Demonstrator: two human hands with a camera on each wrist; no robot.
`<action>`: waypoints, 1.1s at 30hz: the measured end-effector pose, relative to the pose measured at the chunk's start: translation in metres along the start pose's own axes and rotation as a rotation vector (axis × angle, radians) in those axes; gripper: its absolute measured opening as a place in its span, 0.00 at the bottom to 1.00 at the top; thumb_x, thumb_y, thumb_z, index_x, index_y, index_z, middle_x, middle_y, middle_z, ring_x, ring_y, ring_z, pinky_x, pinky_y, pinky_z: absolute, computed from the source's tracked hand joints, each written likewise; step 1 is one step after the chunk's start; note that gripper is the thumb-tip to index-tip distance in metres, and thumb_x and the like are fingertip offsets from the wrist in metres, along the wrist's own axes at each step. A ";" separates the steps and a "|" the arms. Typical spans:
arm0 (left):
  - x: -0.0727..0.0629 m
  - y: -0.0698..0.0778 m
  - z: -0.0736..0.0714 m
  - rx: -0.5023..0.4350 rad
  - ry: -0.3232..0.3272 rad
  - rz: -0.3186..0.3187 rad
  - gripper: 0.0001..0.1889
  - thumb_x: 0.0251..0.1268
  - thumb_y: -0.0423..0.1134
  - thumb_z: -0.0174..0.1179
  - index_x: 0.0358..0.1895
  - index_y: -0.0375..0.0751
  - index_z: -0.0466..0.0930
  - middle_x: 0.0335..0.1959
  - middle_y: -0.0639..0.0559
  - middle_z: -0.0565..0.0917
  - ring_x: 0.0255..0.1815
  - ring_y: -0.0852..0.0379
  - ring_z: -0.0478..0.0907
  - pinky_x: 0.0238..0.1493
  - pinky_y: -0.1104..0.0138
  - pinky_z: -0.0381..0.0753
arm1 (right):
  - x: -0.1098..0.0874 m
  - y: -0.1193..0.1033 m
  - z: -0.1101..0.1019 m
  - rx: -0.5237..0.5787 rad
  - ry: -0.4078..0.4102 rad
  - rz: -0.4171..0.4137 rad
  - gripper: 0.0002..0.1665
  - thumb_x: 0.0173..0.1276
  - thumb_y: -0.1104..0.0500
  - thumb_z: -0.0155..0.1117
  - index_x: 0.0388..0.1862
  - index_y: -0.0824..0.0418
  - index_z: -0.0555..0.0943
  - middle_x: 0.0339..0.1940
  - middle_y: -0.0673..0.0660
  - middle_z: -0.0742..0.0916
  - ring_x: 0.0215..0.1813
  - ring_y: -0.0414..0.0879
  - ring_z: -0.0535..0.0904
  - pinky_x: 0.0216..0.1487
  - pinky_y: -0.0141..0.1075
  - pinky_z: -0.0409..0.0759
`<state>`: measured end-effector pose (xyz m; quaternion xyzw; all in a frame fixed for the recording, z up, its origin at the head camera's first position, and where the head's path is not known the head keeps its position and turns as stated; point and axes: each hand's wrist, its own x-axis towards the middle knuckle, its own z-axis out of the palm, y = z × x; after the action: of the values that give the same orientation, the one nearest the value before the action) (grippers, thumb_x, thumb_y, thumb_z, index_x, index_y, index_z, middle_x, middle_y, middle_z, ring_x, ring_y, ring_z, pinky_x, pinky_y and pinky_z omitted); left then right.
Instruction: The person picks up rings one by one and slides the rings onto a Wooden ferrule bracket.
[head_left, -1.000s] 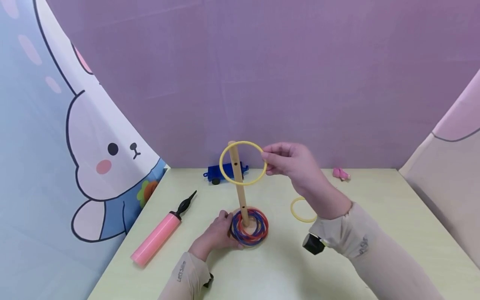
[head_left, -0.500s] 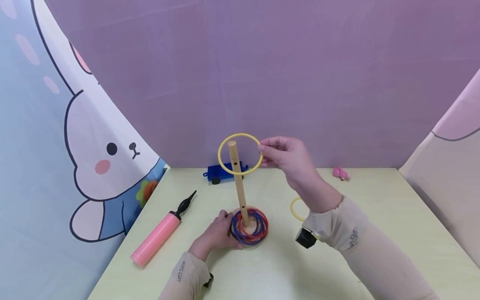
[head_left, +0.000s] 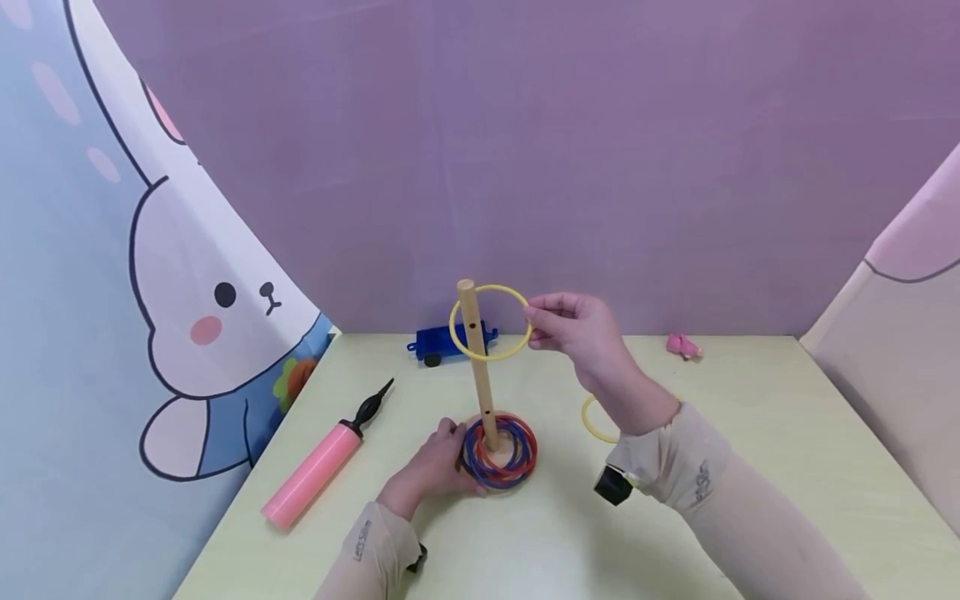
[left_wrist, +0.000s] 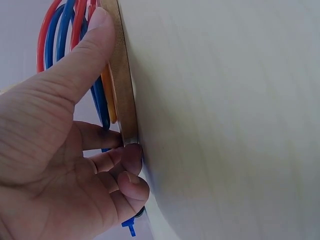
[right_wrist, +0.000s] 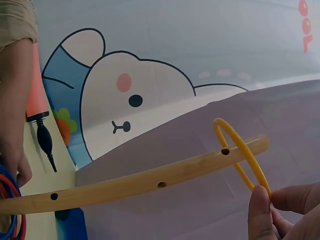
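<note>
In the head view an upright wooden post (head_left: 482, 385) with small holes rises from a round wooden base (left_wrist: 123, 100). Several red and blue rings (head_left: 501, 483) lie stacked around its foot, and an orange one shows in the left wrist view. My left hand (head_left: 431, 468) grips the base's left edge, thumb on top and fingers curled at the rim. Between thumb and fingertips my right hand (head_left: 581, 333) pinches a yellow ring (right_wrist: 256, 167). That ring encircles the post just below its top, tilted in the right wrist view.
A second yellow ring (head_left: 592, 425) lies on the table (head_left: 787, 467), partly hidden by the right forearm. At left is a pink hand pump (head_left: 315, 475) with a black nozzle. Behind the post stands a blue toy wagon (head_left: 435, 342); a small pink object (head_left: 682, 346) lies back right.
The right hand lifted the yellow ring to the post's top, then lowered it; the ring now goes round the post instead of in front of it. The left hand kept still.
</note>
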<state>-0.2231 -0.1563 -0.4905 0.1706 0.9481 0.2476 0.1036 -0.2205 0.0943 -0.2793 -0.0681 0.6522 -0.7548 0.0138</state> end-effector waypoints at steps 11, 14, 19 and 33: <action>0.001 -0.001 0.002 0.009 0.003 0.000 0.60 0.38 0.60 0.78 0.73 0.32 0.58 0.56 0.44 0.66 0.59 0.45 0.69 0.60 0.50 0.72 | -0.002 0.029 -0.010 -0.021 0.007 0.044 0.15 0.69 0.65 0.63 0.50 0.75 0.78 0.30 0.56 0.84 0.27 0.42 0.81 0.37 0.34 0.84; 0.001 -0.002 0.002 0.020 0.006 -0.001 0.60 0.38 0.60 0.78 0.73 0.31 0.58 0.56 0.44 0.66 0.58 0.45 0.69 0.60 0.50 0.72 | -0.003 0.038 -0.012 -0.023 0.003 0.049 0.16 0.69 0.65 0.63 0.50 0.76 0.78 0.30 0.55 0.83 0.27 0.42 0.80 0.36 0.33 0.84; 0.002 -0.003 0.004 0.031 0.003 -0.009 0.60 0.38 0.61 0.77 0.73 0.32 0.58 0.57 0.44 0.66 0.59 0.45 0.69 0.60 0.50 0.72 | -0.005 0.053 -0.014 -0.015 0.004 0.054 0.16 0.69 0.68 0.62 0.51 0.78 0.77 0.29 0.54 0.83 0.27 0.42 0.80 0.35 0.33 0.84; 0.001 -0.002 0.003 0.037 0.007 -0.002 0.60 0.37 0.61 0.78 0.73 0.32 0.58 0.57 0.43 0.66 0.58 0.45 0.69 0.60 0.50 0.72 | -0.008 0.093 -0.017 -0.035 -0.001 0.097 0.15 0.68 0.70 0.61 0.50 0.81 0.75 0.28 0.54 0.83 0.26 0.41 0.80 0.33 0.32 0.83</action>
<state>-0.2237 -0.1558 -0.4943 0.1708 0.9530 0.2304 0.0974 -0.2211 0.0985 -0.3738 -0.0368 0.6680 -0.7416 0.0496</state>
